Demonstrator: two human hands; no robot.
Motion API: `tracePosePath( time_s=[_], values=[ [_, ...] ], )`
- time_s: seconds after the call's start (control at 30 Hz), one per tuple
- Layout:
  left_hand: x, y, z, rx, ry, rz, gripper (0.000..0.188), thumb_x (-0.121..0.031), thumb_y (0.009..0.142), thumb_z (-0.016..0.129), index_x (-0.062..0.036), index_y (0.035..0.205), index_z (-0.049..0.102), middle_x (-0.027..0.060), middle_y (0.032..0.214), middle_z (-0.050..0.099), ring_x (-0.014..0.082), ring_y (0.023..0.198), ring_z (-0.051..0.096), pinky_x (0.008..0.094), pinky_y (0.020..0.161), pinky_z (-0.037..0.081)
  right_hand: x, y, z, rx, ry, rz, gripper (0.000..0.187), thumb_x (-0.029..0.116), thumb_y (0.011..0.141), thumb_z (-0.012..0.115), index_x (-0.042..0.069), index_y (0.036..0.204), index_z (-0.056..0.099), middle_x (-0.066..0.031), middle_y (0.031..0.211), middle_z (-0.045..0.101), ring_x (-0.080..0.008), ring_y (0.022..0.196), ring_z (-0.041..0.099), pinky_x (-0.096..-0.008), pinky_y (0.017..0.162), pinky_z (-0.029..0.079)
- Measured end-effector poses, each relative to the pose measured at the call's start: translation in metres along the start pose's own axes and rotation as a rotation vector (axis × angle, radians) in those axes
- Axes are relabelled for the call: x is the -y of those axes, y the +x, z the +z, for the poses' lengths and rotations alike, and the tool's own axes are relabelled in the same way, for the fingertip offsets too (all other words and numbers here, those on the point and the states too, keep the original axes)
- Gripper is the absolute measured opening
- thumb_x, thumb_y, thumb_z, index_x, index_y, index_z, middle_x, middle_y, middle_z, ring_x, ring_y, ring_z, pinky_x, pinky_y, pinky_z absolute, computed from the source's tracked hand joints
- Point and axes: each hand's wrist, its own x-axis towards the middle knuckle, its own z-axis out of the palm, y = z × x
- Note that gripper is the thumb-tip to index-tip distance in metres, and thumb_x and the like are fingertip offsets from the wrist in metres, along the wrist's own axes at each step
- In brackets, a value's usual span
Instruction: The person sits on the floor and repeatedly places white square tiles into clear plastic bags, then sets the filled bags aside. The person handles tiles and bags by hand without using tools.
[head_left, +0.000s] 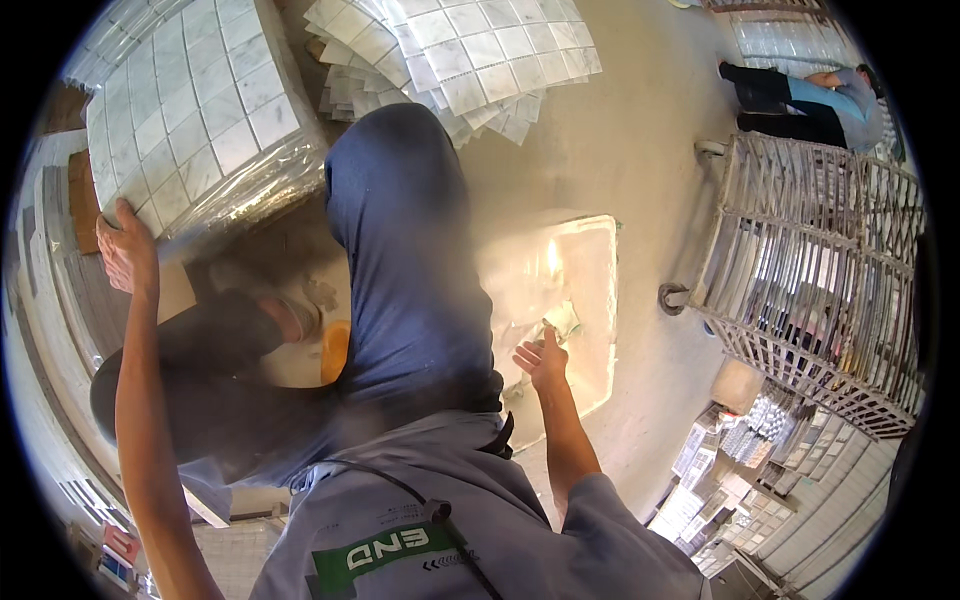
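L hand (pixel 128 250): at nr-L corner of tile stack, thumb on edge of top sheet, other fingers down the side; can't tell if it grips or just rests.
Tile stack (pixel 190 110): upper L, white-grey squares in a grid, clear plastic wrap (pixel 240 195) along nr side.
R hand (pixel 545 362): over tub, fingers loosely spread, fingertips at pale-green cloth; can't tell if touching.
Cloth (pixel 566 318): crumpled, in R part of tub.
Tub (pixel 611 320): whitish, on floor (pixel 655 250), R of the raised knee (pixel 400 150).
Loose sheets (pixel 490 50): top ctr, fanned pile, same kind of tile.
Orange thing (pixel 335 352): btwn legs, kind unclear.
Rack (pixel 810 270): far R, slatted, w/ wheels.
Other person (pixel 815 95): upper R, beyond rack.
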Motion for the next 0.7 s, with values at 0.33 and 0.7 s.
tracePosePath(
  time_s=[0.33,0.7],
  values=[
    [-0.013,-0.009,-0.005,0.045,0.04,-0.013,0.067,-0.058,0.091,0.039,-0.0116,0.139,0.044,0.0105,0.14,0.049,0.035,0.124,0.049,0.0472,0.101,0.038,0.003,0.009,0.019,0.327,-0.028,0.0,0.043,0.033,0.094,0.056,-0.004,0.116,0.052,-0.0161,0.106,0.059,-0.0294,0.096,0.06,-0.0444,0.08,0.056],
    [-0.003,-0.014,-0.014,0.099,0.017,0.039,0.066,-0.054,0.094,0.035,-0.0068,0.138,0.042,0.0152,0.137,0.049,0.0393,0.12,0.05,0.0478,0.099,0.039,-0.019,-0.043,0.036,0.396,-0.187,-0.376,0.029,0.022,0.086,0.066,-0.001,0.102,0.068,-0.0048,0.087,0.066,-0.0132,0.081,0.06,-0.0273,0.074,0.047]
  ],
)
